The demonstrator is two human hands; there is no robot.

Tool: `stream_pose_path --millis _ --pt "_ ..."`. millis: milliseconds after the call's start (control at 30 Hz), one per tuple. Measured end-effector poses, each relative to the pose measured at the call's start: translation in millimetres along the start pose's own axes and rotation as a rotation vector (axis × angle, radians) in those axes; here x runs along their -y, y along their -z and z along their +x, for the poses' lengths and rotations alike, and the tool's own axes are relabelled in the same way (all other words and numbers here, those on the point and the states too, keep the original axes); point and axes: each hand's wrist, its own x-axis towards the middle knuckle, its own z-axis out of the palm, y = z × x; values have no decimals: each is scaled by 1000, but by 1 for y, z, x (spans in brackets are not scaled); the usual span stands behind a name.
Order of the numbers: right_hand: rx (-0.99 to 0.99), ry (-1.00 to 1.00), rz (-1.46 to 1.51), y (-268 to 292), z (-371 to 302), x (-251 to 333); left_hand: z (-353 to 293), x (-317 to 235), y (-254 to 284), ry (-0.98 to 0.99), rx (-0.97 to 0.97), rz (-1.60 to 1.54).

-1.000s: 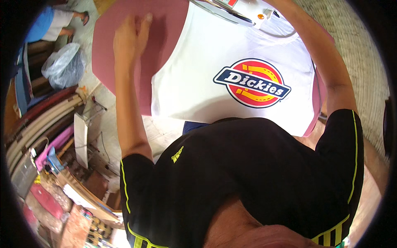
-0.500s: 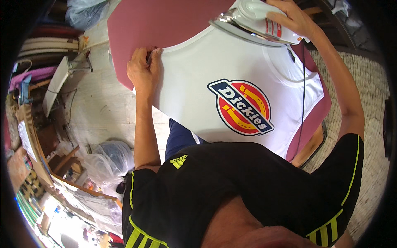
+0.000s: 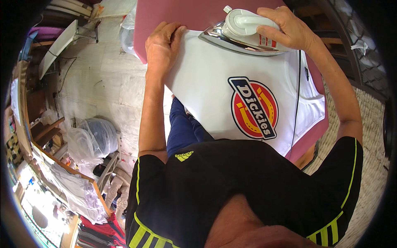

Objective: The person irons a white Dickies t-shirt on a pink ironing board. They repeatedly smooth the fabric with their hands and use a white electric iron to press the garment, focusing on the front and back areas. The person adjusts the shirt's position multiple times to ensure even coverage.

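Note:
A white sleeveless shirt (image 3: 202, 82) with a round red and yellow emblem lies spread over a maroon ironing board (image 3: 173, 12). My right hand (image 3: 287, 29) is wrapped round the handle of a white iron (image 3: 248, 25). The iron's shiny soleplate lies along the shirt's far side, its tip pointing left toward my other hand. At the shirt's far left corner, my left hand (image 3: 163, 45) is closed with thumb and fingers pinching the cloth's edge. The iron's dark cord (image 3: 298, 95) runs down across the shirt, right of the emblem.
Clear plastic bags (image 3: 93, 140) sit on the tiled floor (image 3: 107, 82) to the left. A tilted white panel (image 3: 58, 49) stands farther off. White cloth (image 3: 78, 190) hangs over a wooden edge at lower left. Dark railing or shelving (image 3: 347, 45) rises beyond the board's right side.
The iron has slid left along the shirt's far side, and its tip is now closer to my left hand. That hand keeps its pinch on the cloth. The whole view has turned somewhat.

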Motion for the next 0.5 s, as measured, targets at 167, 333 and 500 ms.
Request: stream_pose_path --millis 167,333,500 --pt "-18 28 -19 -9 18 10 -27 4 32 45 85 -147" --pt "29 44 9 -11 44 36 -45 10 31 83 -91 -43" --pt "-24 124 -2 -21 66 55 -64 37 27 -6 -317 31"
